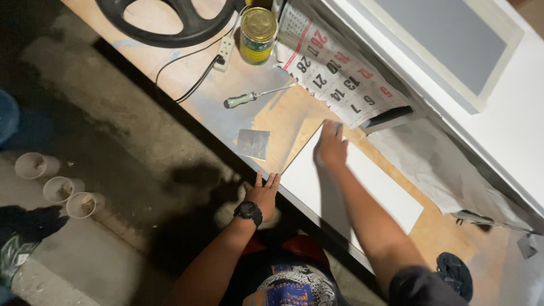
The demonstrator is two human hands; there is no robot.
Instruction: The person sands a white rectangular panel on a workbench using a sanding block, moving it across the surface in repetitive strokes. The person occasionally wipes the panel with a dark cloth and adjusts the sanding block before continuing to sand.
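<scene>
pressing: right hand [331,146] flat, fingers together, on white board [374,190], frame centre
left hand [263,192]: fingers spread, gripping the board's lower-left edge
nearby: screwdriver [255,97], upper centre

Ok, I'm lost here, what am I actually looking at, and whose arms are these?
One camera, worn on a person's head, looks down at their own two bare hands. The right hand presses something small, too hidden to name, on a white panel lying on a wooden workbench. The left hand, a watch on its wrist, rests at the bench edge, holding nothing. Also there: a screwdriver, a tin can, a calendar sheet, a small metal square. Plastic cups stand on the floor.
</scene>
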